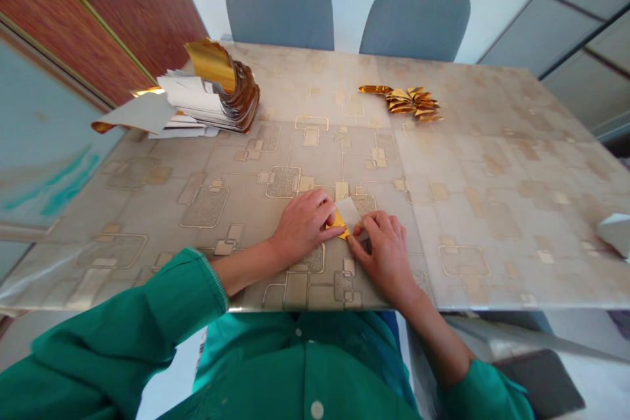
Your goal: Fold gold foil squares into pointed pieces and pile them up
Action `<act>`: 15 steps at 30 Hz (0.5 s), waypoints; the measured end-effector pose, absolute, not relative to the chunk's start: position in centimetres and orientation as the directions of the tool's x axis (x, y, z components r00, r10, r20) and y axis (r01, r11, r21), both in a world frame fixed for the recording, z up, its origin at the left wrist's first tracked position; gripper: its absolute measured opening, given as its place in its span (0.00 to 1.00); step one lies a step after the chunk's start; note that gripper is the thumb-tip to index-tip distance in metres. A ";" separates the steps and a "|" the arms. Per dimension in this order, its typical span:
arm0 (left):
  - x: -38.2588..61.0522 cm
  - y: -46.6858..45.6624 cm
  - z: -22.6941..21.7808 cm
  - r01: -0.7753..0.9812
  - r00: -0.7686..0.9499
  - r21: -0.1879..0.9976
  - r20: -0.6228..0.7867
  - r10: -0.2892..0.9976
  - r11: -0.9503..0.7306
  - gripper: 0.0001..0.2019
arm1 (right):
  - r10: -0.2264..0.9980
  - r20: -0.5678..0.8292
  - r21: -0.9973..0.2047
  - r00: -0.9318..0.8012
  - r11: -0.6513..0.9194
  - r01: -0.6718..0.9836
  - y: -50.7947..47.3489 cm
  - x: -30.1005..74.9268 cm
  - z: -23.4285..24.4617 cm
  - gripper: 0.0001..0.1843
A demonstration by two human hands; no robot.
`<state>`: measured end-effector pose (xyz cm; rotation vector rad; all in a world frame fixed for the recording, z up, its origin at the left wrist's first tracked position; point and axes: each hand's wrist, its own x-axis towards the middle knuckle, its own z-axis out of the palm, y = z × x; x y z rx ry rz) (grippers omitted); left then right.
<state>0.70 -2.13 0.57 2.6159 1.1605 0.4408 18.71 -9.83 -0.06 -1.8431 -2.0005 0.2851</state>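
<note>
A small sheet of gold foil paper (349, 211), white on its other side, lies partly folded on the table near its front edge. My left hand (306, 226) is closed on the sheet's left side, thumb and fingers pressing the gold fold. From the right, my right hand (386, 252) pinches the lower corner and right edge between thumb and fingers. Parts of the paper are hidden under the fingertips of both hands.
A thick stack of gold-and-white paper sheets (211, 102) stands at the table's back left. Folded gold paper pieces (413, 104) lie in a cluster at the back right. A white object (615, 233) sits at the right edge. Two grey chairs (280, 6) stand behind the patterned table (453, 184).
</note>
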 end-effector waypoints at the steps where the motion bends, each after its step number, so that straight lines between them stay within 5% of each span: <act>1: 0.6 -2.1 0.5 0.675 0.628 0.362 0.177 0.758 -0.643 0.15 | 0.986 0.161 -0.424 -0.054 0.118 0.898 -9.9 18.8 -0.1 0.06; 10: -0.1 -1.7 0.4 0.640 0.642 0.384 0.208 0.738 -0.665 0.15 | 0.982 0.166 -0.498 -0.088 0.161 0.852 -9.7 19.3 -0.1 0.04; 13: -0.3 -2.2 0.3 0.600 0.697 0.242 0.311 0.646 -0.763 0.10 | 0.982 0.170 -0.506 -0.084 0.160 0.848 -9.7 19.4 -0.2 0.04; 15: -0.6 -2.8 0.2 0.481 0.791 0.074 0.394 0.469 -0.874 0.07 | 0.981 0.176 -0.500 -0.082 0.160 0.851 -9.7 19.3 -0.2 0.04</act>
